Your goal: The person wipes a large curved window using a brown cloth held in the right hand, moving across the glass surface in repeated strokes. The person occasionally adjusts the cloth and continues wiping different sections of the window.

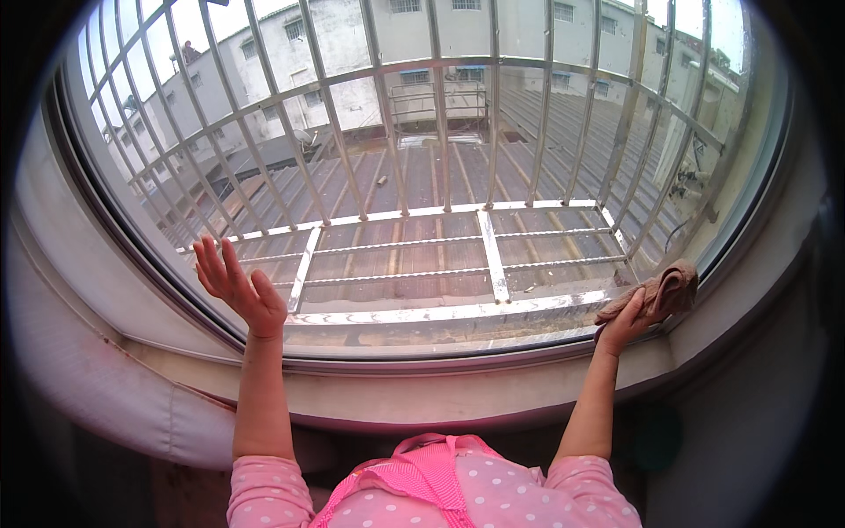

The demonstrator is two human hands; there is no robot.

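My right hand (pixel 626 325) grips a folded brown cloth (pixel 670 290) at the lower right corner of the window frame. The cloth lies against or very close to the window glass (pixel 449 333); exact contact is hard to tell. On the left side, my left hand (pixel 241 287) is raised in front of the glass with its fingers apart and nothing in it. Whether its fingertips touch the pane cannot be made out. A dark gasket and pale window frame (pixel 429 366) run around the pane.
Beyond the glass stands a metal security grille (pixel 492 254), with a corrugated roof (pixel 422 175) and pale buildings (pixel 343 39) farther off. Below the frame runs a pale sill (pixel 462 396). A padded white surface (pixel 145 409) curves along the left.
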